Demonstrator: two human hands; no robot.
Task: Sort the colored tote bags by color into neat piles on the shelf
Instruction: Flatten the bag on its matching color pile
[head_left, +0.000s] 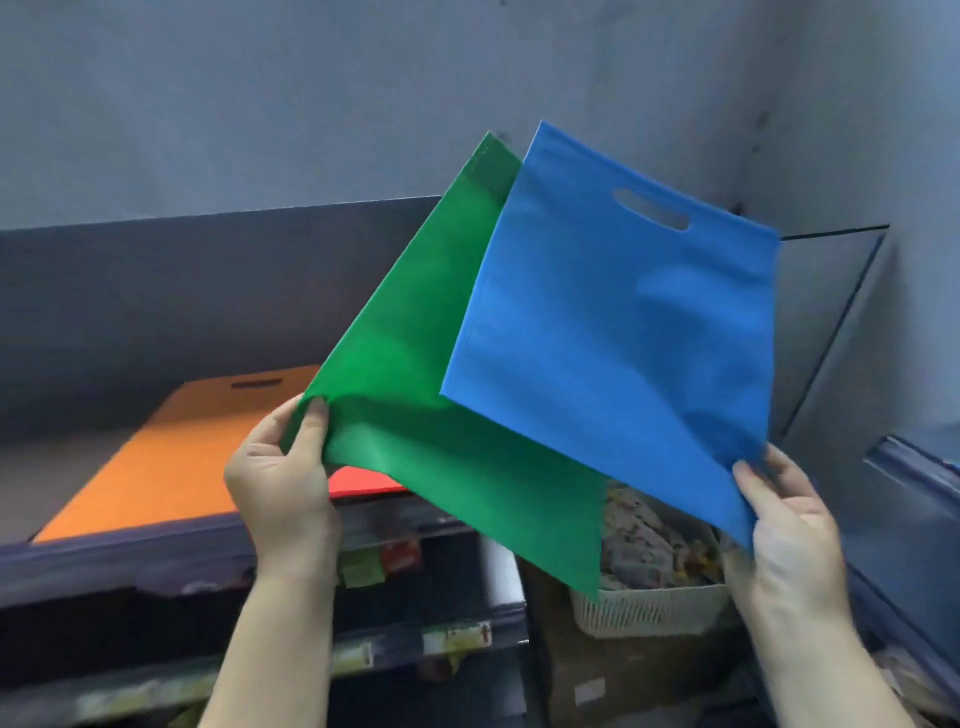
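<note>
My left hand (283, 467) pinches a corner of a green tote bag (415, 374), which is held up in the air, tilted. In front of it, overlapping, hangs a blue tote bag (613, 332) with a cut-out handle; my right hand (784, 514) pinches its lower corner. An orange tote bag (171, 457) lies flat on the shelf (130, 561) at the left. Next to it a red bag (363, 483) shows only as a small corner, the rest hidden behind the green bag.
A dark back panel (208, 291) rises behind the shelf. Below the shelf edge are lower shelves with coloured labels (379, 564). A white mesh basket (649, 608) with patterned cloth sits on a cardboard box at lower right. A grey wall stands behind.
</note>
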